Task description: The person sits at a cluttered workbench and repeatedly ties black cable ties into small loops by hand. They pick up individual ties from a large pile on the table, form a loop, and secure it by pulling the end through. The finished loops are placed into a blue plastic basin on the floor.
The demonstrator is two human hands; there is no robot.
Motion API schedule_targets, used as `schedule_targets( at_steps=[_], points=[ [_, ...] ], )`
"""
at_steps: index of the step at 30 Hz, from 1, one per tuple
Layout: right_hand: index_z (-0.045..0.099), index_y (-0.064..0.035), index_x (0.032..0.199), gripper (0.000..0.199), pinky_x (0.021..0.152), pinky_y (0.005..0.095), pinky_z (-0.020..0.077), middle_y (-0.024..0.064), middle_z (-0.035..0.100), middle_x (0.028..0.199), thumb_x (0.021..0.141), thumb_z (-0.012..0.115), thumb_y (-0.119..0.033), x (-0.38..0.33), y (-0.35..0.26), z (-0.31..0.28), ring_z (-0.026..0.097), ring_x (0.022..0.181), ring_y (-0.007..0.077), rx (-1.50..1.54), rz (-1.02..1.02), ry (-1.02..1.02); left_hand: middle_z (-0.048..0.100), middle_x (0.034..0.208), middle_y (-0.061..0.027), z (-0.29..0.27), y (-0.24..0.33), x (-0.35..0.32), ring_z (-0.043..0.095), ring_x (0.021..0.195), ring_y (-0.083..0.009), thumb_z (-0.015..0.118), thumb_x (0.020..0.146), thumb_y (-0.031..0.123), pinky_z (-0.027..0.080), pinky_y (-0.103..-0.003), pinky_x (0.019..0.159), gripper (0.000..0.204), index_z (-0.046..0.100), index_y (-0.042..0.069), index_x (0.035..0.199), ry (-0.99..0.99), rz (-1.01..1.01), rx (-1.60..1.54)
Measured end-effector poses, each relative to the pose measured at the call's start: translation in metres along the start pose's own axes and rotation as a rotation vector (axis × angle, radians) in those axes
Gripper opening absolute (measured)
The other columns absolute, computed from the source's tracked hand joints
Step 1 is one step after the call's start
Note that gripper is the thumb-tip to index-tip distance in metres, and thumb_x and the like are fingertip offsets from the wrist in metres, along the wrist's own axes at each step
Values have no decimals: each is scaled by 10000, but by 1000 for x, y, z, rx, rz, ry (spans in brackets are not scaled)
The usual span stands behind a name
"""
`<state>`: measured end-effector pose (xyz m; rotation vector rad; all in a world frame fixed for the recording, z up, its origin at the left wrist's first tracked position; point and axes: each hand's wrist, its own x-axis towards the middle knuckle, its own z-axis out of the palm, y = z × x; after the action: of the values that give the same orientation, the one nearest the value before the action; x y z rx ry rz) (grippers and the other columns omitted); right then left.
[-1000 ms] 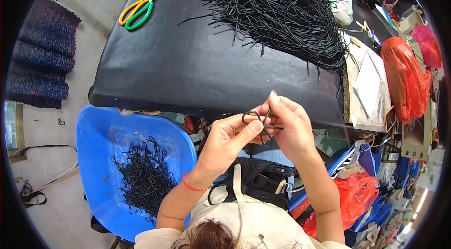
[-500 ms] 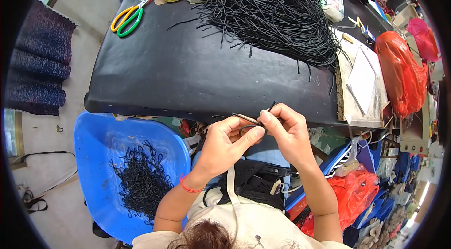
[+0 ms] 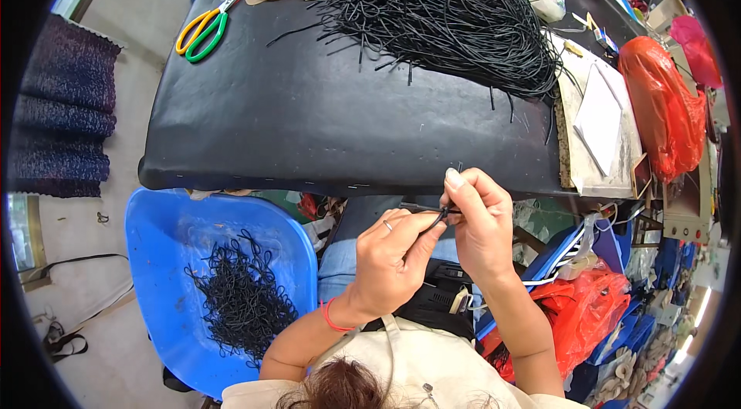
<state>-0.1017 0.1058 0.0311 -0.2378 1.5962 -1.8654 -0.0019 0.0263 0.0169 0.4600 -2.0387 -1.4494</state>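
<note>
Holding a thin black cord piece (image 3: pixel 429 214) between both hands, you work just below the front edge of the black counter (image 3: pixel 309 131). Your left hand (image 3: pixel 390 255) pinches one end of it with thumb and fingers closed tight. Your right hand (image 3: pixel 478 216) pinches the other end the same way, so the two hands nearly touch.

A small heap of short black cord loops (image 3: pixel 239 297) already lies in the blue plastic tub (image 3: pixel 154 231) on the floor by your left side. It looks like those ones are done. A much bigger pile of long black cords (image 3: pixel 448 11) sits at the far side of the counter, so I think most of the work is left. Yellow and green scissors (image 3: pixel 202 29) lie far off at the back left corner.
</note>
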Motion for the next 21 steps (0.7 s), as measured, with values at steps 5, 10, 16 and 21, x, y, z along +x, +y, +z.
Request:
schedule_targets(
  at_steps=[5,10,16,21],
  points=[
    [610,-15,883,206,591,194,417,14,587,780,903,574,-217,14,0,-3,521,655,51,15,-56,-79,602,669,-17,-19,-19,24,541,616,-60,578,884,111,447,-232,544,136,637,-9,909,-217,-403,-390],
    [598,8,1025,243,641,224,470,52,602,844,920,543,-204,14,-6,-17,576,710,95,-188,20,-131,626,939,-60,-34,-31,40,588,855,-103,528,907,89,471,-232,765,237,566,-15,1116,-311,-454,-591],
    [587,27,1042,273,668,244,485,81,615,882,911,559,-211,18,-2,-17,599,751,119,-39,60,-116,592,1104,-150,-41,-33,46,587,1010,-198,439,912,48,466,-320,916,344,465,-60,1237,-327,-579,-852],
    [581,34,1047,281,679,251,488,95,619,895,888,594,-198,21,0,-17,605,771,128,-110,30,-94,594,1091,-126,-43,-31,49,583,1005,-174,464,927,52,472,-286,892,298,492,-49,1205,-287,-690,-1023]
  ],
)
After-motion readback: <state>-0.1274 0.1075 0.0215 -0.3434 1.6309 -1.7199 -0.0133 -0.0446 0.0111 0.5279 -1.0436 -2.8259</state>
